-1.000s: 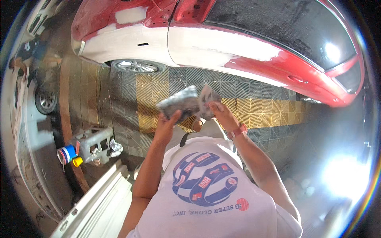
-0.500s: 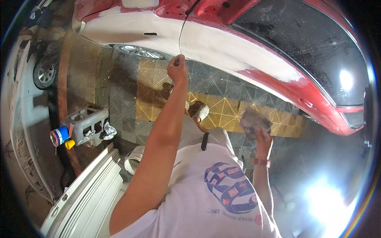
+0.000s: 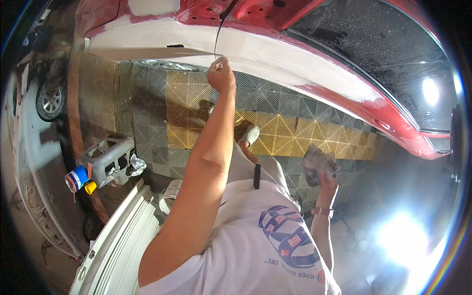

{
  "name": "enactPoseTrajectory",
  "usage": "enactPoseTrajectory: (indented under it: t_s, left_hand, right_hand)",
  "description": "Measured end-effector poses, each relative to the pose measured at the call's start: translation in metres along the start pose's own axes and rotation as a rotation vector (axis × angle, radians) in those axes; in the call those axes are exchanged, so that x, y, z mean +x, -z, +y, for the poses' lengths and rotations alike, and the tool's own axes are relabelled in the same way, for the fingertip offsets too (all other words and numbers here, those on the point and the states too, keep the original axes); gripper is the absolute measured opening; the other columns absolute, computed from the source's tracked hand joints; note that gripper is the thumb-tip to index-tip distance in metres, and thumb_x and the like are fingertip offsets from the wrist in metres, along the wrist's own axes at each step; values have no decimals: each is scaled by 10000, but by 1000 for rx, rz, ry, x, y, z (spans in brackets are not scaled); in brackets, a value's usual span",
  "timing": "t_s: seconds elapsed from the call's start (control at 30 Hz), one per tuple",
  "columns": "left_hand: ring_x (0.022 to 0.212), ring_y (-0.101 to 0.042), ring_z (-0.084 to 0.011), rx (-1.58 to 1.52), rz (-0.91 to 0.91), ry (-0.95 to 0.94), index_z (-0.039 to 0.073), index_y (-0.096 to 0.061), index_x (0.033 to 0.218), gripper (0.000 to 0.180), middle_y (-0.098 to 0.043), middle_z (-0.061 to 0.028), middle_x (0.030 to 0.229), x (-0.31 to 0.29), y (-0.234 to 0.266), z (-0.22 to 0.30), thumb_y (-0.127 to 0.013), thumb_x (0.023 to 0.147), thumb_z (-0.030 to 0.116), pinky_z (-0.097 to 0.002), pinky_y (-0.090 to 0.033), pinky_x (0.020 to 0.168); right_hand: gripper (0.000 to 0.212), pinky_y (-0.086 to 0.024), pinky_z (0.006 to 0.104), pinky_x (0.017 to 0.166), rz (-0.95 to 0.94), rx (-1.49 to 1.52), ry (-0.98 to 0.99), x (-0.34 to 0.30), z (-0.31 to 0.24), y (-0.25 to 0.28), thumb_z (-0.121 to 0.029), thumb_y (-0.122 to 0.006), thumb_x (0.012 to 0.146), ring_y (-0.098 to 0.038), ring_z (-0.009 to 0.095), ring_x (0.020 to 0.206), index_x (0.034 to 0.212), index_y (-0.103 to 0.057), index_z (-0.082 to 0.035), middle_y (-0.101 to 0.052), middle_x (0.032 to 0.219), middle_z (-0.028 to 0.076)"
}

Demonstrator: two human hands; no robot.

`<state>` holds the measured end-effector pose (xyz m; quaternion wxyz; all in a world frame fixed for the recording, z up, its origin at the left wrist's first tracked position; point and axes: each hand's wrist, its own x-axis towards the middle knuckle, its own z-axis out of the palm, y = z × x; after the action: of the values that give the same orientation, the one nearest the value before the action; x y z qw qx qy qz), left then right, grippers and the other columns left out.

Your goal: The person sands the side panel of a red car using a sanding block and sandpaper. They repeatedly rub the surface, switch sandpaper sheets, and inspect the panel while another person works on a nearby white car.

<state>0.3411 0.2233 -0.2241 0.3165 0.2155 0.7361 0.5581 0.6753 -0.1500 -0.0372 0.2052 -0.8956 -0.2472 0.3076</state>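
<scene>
From my remote post I'm riding at the wearer's head, one wide fisheye tipped steeply down: white T-shirt [image 3: 246, 241] nearest, right beneath the lens, tiled floor [image 3: 275, 128] beyond, red-and-cream car [image 3: 275, 56] bending across the far side, white car [image 3: 30, 152] curving along the left.

Glares white from the light [image 3: 400, 241] at 4 o'clock and off the window [image 3: 383, 56] past 2, dims toward 9, shadows the floor [image 3: 189, 110] near 10, bends rimward.

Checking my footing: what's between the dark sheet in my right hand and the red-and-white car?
In the head view, yellow and grey patterned floor tiles lie between the dark sheet and the car.
</scene>
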Motion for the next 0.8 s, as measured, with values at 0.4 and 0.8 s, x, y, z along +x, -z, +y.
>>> enactPoseTrajectory:
  t_s: [0.4, 0.8]
  left_hand:
    - [660, -645, -206, 143, -20, 13, 59, -812, 978, 304, -705, -91, 729, 2, 1, 0, -772, 868, 340, -376, -522, 675]
    - [730, -611, -327, 91, -57, 196, -56, -714, 926, 353, -672, -170, 800, 15, 9, -31, -599, 898, 277, -433, -499, 754]
  right_hand:
    - [359, -382, 276, 643, -15, 99, 30, 9, -15, -4, -368, -736, 984, -445, 64, 709, 946, -765, -12, -589, 742, -40]
    - [410, -279, 289, 601, 9, 96, 82, 10, 2, -9, -373, -749, 974, -356, 61, 663, 741, -553, -97, -440, 692, -76]
